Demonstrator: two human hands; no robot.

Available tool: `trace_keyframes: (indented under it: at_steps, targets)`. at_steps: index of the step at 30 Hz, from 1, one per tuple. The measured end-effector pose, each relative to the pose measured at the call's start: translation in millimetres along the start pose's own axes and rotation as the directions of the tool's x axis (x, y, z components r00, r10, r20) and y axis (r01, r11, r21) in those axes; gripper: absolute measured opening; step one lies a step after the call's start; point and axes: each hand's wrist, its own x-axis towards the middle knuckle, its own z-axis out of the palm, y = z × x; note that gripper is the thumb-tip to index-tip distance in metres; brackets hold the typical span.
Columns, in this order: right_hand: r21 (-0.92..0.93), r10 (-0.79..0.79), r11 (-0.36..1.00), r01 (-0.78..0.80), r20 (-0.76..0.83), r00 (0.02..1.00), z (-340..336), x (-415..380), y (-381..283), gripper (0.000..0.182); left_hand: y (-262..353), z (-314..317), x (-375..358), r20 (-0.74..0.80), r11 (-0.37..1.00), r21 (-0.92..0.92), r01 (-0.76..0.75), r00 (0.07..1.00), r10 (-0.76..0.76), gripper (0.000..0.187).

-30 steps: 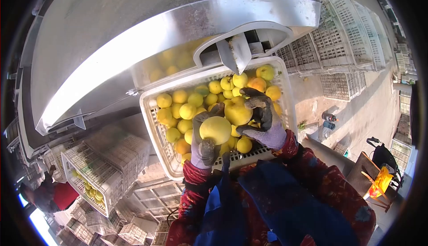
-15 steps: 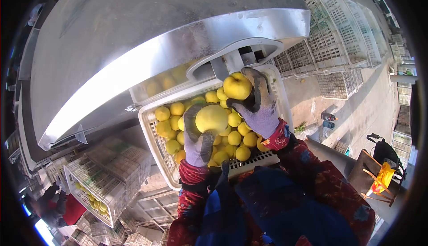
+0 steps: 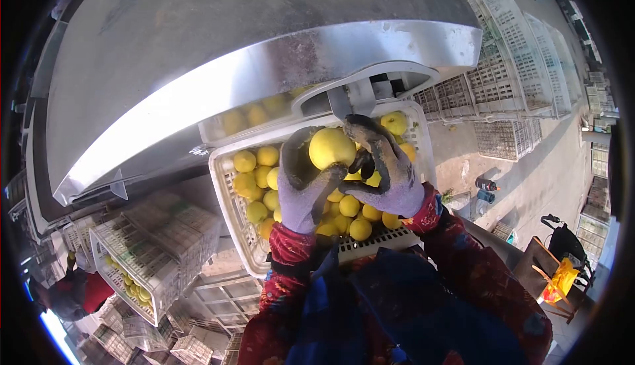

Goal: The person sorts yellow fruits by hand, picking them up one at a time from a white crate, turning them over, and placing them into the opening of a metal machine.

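Observation:
My left hand (image 3: 302, 186), in a lilac and dark grey work glove, is closed around a round yellow apple (image 3: 332, 148) above the crate. My right hand (image 3: 390, 173), gloved alike, is just to the right of that apple. Its fingers are curved and apart, with the fingertips close to the fruit and nothing seen between them. Below both hands a white plastic crate (image 3: 233, 232) holds many yellow apples, partly hidden by the gloves. One apple (image 3: 394, 123) lies in the crate's upper right corner, beyond my right hand.
A large metal table with a shiny curved rim (image 3: 278, 60) borders the crate's far side, with a chute opening (image 3: 380, 87) in it. Stacked crates (image 3: 509, 60) stand at right, and a tilted crate of fruit (image 3: 126, 266) at lower left, near a person (image 3: 69, 292). A stool (image 3: 536, 266) stands at right.
My right hand has let go of its apple, and one now lies at the crate's upper right. My left hand has raised its apple up and right, bringing it beside the right hand.

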Motion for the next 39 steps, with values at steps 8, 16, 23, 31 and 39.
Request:
trace_keyframes:
  at_steps: [8,16,23,31,39]
  targets:
    - [-0.11,0.05,0.991,-0.081,-0.263,0.964,21.1,4.0,3.1,0.081,6.4,4.9,15.6,0.029,0.985,0.027,0.171,0.985,-0.171,0.032]
    - [-0.083,0.314,0.921,-0.38,-0.418,0.853,25.5,17.9,27.6,0.071,1.1,6.3,38.4,-0.029,0.955,0.21,0.211,0.977,-0.21,0.036]
    - [-0.175,0.298,0.896,-0.409,-0.447,0.843,40.2,42.4,52.3,0.064,-14.9,-39.7,16.5,-0.103,0.947,0.189,0.259,0.965,-0.243,0.04]
    - [-0.325,0.097,0.877,-0.353,-0.6,0.794,43.3,69.1,55.2,0.063,-34.9,-80.3,-16.8,-0.264,0.883,0.276,0.38,0.913,-0.311,0.036]
    - [-0.094,0.388,0.902,-0.421,-0.25,0.887,-28.0,4.2,41.2,0.047,-92.2,-71.8,-7.3,0.048,0.103,0.994,-0.023,0.967,-0.252,0.056]
